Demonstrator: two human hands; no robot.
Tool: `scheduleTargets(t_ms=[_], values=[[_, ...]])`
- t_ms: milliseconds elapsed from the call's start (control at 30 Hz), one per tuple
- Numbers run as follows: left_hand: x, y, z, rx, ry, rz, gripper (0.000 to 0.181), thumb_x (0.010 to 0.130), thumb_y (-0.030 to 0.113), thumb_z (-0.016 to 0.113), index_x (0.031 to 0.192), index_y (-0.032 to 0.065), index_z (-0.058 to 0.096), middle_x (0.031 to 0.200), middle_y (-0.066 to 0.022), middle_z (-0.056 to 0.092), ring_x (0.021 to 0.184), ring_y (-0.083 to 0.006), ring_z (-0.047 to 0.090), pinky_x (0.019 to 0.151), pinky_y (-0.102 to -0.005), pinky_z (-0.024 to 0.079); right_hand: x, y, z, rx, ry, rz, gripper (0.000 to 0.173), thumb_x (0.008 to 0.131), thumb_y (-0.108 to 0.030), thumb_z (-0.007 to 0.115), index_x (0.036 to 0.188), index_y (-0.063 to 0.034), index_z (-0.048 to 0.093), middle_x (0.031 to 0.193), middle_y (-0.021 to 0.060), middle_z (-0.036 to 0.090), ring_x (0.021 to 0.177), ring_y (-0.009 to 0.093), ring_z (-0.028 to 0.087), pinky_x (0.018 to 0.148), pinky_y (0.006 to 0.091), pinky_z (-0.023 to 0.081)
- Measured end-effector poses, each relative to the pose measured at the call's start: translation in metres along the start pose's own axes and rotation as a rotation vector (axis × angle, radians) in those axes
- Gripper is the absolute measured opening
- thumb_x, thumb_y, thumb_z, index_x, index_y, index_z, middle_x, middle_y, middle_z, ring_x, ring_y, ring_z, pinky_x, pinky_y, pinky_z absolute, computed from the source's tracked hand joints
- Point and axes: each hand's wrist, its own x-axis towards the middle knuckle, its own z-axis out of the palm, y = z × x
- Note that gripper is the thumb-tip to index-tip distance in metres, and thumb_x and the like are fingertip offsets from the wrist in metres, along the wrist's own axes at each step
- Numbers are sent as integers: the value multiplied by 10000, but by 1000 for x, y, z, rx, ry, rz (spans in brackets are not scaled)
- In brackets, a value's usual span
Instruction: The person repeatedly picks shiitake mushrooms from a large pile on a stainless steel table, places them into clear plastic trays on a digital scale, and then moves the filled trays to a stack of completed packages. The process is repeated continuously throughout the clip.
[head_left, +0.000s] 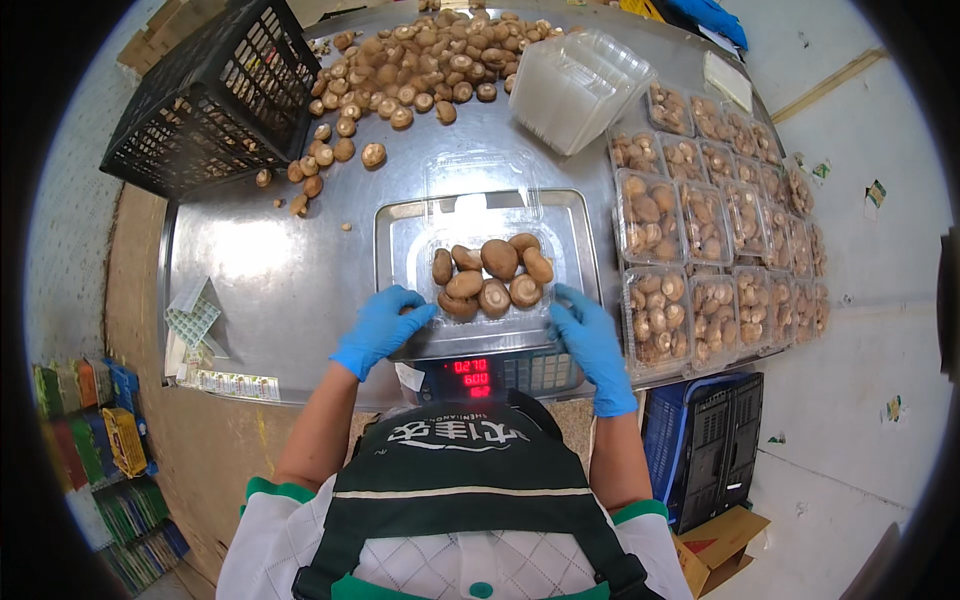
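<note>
An unlidded clear plastic clamshell box (480, 180) holds several shiitake mushrooms (499, 259), its lid folded back away from me. It rests on the stainless steel tray (390, 232) of a digital scale (465, 379) with red lit digits. My left hand (384, 324), in a blue glove, is at the tray's near left, fingers bent beside the box, with a bit of brown mushroom showing at the fingertips. Whether it grips that piece is unclear. My right hand (589, 334), also gloved in blue, has its fingers apart at the box's near right corner and appears to hold nothing.
Loose mushrooms (442, 52) are heaped at the table's far side, beside a black plastic crate (217, 97). Stacked empty clamshells (574, 90) stand at the far right. Filled boxes (656, 311) cover the right side. A roll of labels (196, 319) lies at the left.
</note>
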Motion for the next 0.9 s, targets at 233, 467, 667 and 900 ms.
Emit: scheduleTargets(t_ms=[233, 467, 667, 900], values=[[-19, 10, -41, -525, 75, -100, 179, 890, 209, 602, 967, 55, 651, 888, -21, 620, 713, -129, 569, 658, -262, 474, -2, -5, -35, 212, 209, 49, 312, 936, -146, 584, 1218, -12, 595, 685, -1, 571, 622, 61, 537, 558, 205, 436], [-28, 18, -52, -600, 124, -45, 232, 919, 268, 550, 1028, 97, 661, 989, -22, 642, 727, -124, 568, 581, -233, 453, -2, -8, -31, 255, 212, 8, 295, 934, -104, 581, 1215, -16, 600, 726, -5, 582, 627, 59, 537, 562, 205, 447], [-27, 13, -46, -675, 143, -48, 270, 944, 293, 523, 1060, 89, 657, 999, -35, 637, 734, -147, 580, 629, -248, 468, 3, -12, -30, 274, 214, 16, 296, 933, -82, 566, 1218, -8, 597, 759, 8, 584, 642, 68, 541, 576, 207, 465], [-2, 1, -57, -589, 253, -28, 215, 933, 242, 567, 1016, 61, 646, 925, -47, 627, 718, -156, 578, 664, -284, 488, 3, -15, -24, 215, 180, -16, 311, 938, -79, 548, 1237, 0, 584, 813, 23, 589, 664, 75, 548, 603, 221, 490]])
